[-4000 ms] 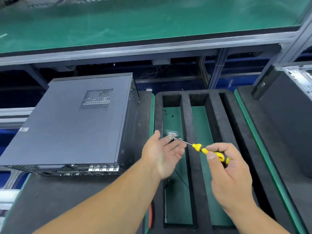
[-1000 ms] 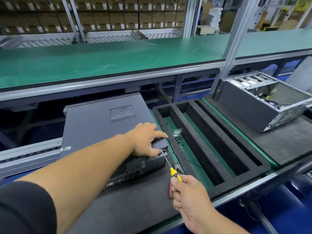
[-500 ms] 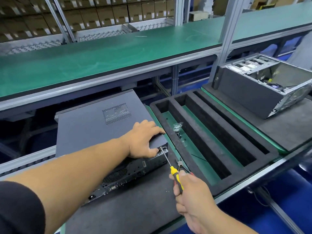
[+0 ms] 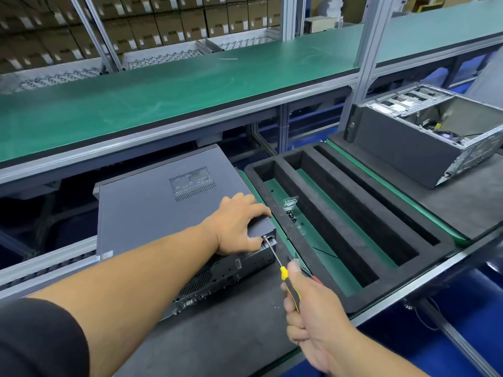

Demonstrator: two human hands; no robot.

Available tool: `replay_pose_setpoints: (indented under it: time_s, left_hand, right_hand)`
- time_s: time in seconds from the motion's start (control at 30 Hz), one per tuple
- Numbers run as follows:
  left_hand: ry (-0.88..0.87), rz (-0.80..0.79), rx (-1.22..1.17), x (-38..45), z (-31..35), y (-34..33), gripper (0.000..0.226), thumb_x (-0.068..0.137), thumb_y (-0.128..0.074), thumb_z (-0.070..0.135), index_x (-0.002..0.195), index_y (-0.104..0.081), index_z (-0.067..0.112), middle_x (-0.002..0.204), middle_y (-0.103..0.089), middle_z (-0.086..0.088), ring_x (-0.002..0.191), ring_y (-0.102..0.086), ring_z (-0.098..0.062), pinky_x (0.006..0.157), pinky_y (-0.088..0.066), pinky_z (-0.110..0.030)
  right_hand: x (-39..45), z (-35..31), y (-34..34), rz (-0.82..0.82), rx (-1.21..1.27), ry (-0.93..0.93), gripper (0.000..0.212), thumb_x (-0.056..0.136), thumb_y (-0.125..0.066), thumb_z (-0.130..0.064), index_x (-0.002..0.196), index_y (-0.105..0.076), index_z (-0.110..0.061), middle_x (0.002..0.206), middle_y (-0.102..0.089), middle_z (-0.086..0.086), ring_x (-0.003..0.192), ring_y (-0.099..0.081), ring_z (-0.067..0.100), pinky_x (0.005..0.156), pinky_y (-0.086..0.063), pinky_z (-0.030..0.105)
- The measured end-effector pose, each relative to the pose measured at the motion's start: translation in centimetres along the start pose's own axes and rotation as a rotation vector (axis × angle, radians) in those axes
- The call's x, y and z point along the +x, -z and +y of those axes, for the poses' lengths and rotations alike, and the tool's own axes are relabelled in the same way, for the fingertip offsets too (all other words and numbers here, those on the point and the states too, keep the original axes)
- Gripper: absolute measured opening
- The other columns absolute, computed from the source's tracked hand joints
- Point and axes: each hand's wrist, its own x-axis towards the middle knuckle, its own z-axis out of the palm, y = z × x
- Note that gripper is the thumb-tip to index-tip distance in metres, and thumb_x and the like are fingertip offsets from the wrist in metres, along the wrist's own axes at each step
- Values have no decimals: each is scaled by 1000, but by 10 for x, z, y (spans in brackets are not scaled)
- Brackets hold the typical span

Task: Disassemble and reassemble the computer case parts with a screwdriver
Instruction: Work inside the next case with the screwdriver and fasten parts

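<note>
A dark grey computer case [image 4: 163, 202] lies flat on the black mat, its rear panel facing me. My left hand [image 4: 239, 224] grips the case's near right corner, fingers curled over the top edge and thumb on the rear face. My right hand [image 4: 313, 322] holds a yellow and black screwdriver [image 4: 283, 270] in a fist. The screwdriver's tip touches the rear panel's top right corner, just beside my left thumb. The screw itself is too small to make out.
A black foam tray [image 4: 351, 270] with long slots lies right of the case; a small clear bag [image 4: 290, 204] and loose screws sit in its left slot. An open computer chassis [image 4: 424, 134] stands at the far right. A green shelf [image 4: 168, 96] runs above.
Four seconds ago both hands were over the foam tray, the screwdriver tip at my left palm. Since then my left hand went to the case corner and the tip to the rear panel.
</note>
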Motion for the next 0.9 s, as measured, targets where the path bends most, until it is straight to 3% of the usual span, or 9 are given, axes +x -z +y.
replay_pose_setpoints:
  time_s: [0.1, 0.17, 0.23, 0.33, 0.4, 0.53, 0.63, 0.77, 0.9]
  left_hand:
    - [-2, 5, 0, 0, 0, 0, 60, 71, -60, 54, 129, -54, 40, 98, -41, 9, 96, -39, -18, 89, -37, -44]
    - [0, 6, 2, 0, 1, 0, 59, 71, -62, 53, 128, -54, 40, 98, -41, 9, 95, -38, -18, 88, -36, -44]
    - [3, 8, 1, 1, 1, -1, 59, 71, -62, 52, 127, -54, 40, 97, -41, 9, 94, -38, -18, 88, -36, -43]
    - [8, 4, 5, 0, 2, 0, 60, 69, -60, 53, 127, -54, 40, 97, -41, 9, 94, -38, -18, 88, -37, -43]
    - [15, 2, 3, 0, 4, 1, 60, 69, -59, 53, 127, -54, 40, 96, -41, 9, 94, -39, -18, 89, -38, -44]
    - [21, -4, -2, -1, 5, 3, 60, 69, -60, 53, 127, -55, 39, 97, -42, 10, 95, -40, -19, 89, -37, -45]
    - [23, -7, -2, -1, 6, 3, 60, 69, -59, 53, 127, -55, 39, 97, -43, 7, 94, -38, -18, 89, -36, -43]
    - [27, -10, 2, -1, 6, 5, 60, 70, -58, 53, 128, -54, 39, 98, -44, 5, 94, -37, -18, 90, -34, -43]
    - [23, -13, 8, -1, 5, 5, 60, 71, -59, 53, 129, -54, 39, 99, -44, 4, 94, -37, -19, 89, -34, -43]
  right_hand:
    - [5, -4, 4, 33, -4, 87, 25, 92, -76, -20, 95, -53, -10, 61, -39, 0, 48, -18, 12, 44, -15, 23]
    - [7, -5, 8, 72, -30, 66, 23, 97, -71, -28, 93, -59, -8, 61, -54, 3, 46, -23, 12, 41, -20, 22]
    - [7, -5, 8, 73, -45, 6, 41, 103, -59, -46, 90, -64, -7, 66, -65, 9, 44, -28, 12, 40, -20, 21]
    - [6, -5, 5, 61, -63, -60, 59, 103, -49, -60, 86, -66, -6, 62, -62, 9, 42, -25, 13, 42, -18, 21]
    - [4, -6, 3, 34, -39, -52, 50, 97, -62, -59, 82, -61, -11, 61, -51, 5, 45, -20, 14, 43, -16, 22]
    - [7, -6, 5, 36, -53, 73, 31, 92, -76, -23, 80, -49, -14, 58, -43, 1, 46, -18, 13, 43, -16, 22]
    - [11, -5, 6, 38, 0, 36, 28, 99, -69, -31, 92, -59, -5, 66, -65, 12, 43, -24, 13, 41, -17, 19]
    - [11, -3, 0, -4, 4, -5, 47, 106, -52, -43, 91, -63, 1, 70, -68, 22, 40, -29, 15, 45, -17, 18]
    - [10, -5, -1, 91, -383, 152, 50, 101, -52, -56, 89, -67, -10, 59, -66, 5, 40, -39, 17, 46, -31, 25]
